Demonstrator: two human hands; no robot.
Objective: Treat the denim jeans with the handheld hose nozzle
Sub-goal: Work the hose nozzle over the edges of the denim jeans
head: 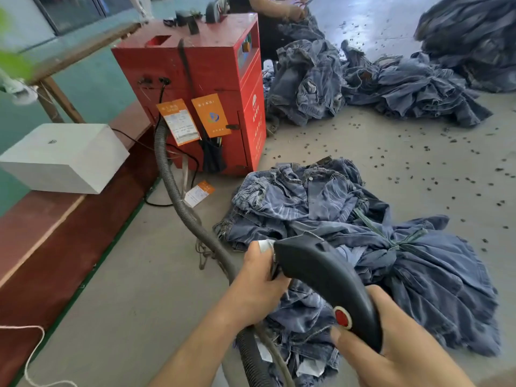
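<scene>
At the far left a white box [64,156] sits on a reddish-brown desk [42,236], with a thin cord [33,356] looping over its near edge. Next to it stands a red machine cabinet [212,88]; two orange-and-white tags [178,121] hang on its front and a third lies on the floor below, and the cabinet's right face carries a round emblem and pale characters, all too small to read. A grey ribbed hose [170,174] leaves the cabinet's lower front, curves across the concrete floor [134,275] and runs under the left forearm.

The left hand [258,283] grips the front end of the handheld nozzle [329,277], fingers curled round it beside a silver collar. The nozzle is a curved black shell with a red button set in a white ring near its rear. The right hand [391,344] holds that rear end, fingers wrapped beneath it and thumb lying just below the button.

Directly under and beyond the nozzle lies a bundle of blue denim jeans [363,233] on the floor, crumpled, faded in streaks and tied with a strip of cloth. Further right and back, more denim heaps [391,82] are piled, with dark scraps [418,169] scattered over the floor. Another person's arm [273,7] shows at the top edge.
</scene>
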